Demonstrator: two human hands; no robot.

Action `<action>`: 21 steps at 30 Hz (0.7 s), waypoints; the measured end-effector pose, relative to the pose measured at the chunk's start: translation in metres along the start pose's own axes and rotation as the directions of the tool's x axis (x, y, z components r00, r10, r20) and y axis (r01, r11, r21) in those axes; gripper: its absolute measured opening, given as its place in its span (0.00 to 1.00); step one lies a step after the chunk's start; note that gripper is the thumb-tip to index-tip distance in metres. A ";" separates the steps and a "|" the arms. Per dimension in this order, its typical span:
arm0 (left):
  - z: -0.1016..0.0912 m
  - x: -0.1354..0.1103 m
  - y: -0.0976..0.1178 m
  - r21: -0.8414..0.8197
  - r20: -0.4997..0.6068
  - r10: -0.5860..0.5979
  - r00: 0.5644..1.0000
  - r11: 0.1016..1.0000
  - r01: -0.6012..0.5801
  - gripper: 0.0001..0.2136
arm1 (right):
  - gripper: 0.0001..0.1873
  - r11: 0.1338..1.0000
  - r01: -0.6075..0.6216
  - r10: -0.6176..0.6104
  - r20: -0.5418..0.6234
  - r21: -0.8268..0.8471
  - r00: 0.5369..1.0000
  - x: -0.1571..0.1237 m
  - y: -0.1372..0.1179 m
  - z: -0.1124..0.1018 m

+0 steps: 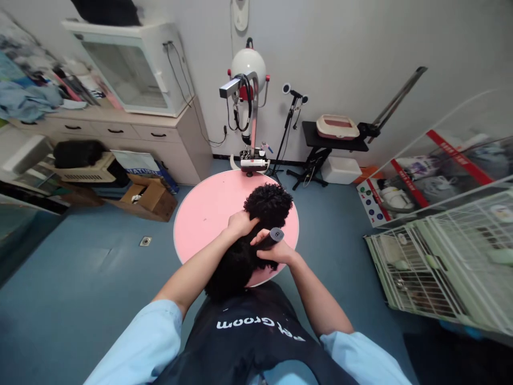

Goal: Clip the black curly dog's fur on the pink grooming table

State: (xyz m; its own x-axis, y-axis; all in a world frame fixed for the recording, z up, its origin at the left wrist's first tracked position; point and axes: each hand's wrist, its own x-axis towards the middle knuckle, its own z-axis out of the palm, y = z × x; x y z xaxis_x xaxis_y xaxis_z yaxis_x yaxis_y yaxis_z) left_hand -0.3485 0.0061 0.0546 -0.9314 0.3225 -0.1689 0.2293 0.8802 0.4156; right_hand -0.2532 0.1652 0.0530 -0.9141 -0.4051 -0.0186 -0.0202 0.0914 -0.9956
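Note:
A black curly-haired dog (230,270) is on a round pink grooming table (208,200), with its fluffy head towards the far side and its body close against my apron. My left hand (240,223) is curled on the dog behind its head, fingertips partly sunk in the fur. In my right hand (282,252) is a dark hair clipper (272,238), its rounded end pointing up and to the right. The clipper's working end is hidden among fingers and black fur at the dog's back.
A metal grooming arm (254,107) and a tool holder (253,163) stand at the table's far edge. Behind are a tripod stand (289,120) and a black side table (310,133). Cardboard box (154,200) lies left; wire cage (420,267) stands right.

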 end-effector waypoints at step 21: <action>-0.008 0.012 -0.013 -0.007 0.049 0.068 0.996 0.998 -0.067 0.31 | 0.07 0.994 -0.105 0.087 -0.593 0.005 0.801 0.005 -0.017 0.041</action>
State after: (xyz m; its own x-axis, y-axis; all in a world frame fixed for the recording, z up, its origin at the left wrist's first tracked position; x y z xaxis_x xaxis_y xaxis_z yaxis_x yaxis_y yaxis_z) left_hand -0.3649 -0.0041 0.0548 -0.8986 0.3981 -0.1843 0.2896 0.8539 0.4324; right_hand -0.2407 0.1247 0.0661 -0.9737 0.2230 -0.0475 0.0778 0.1292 -0.9886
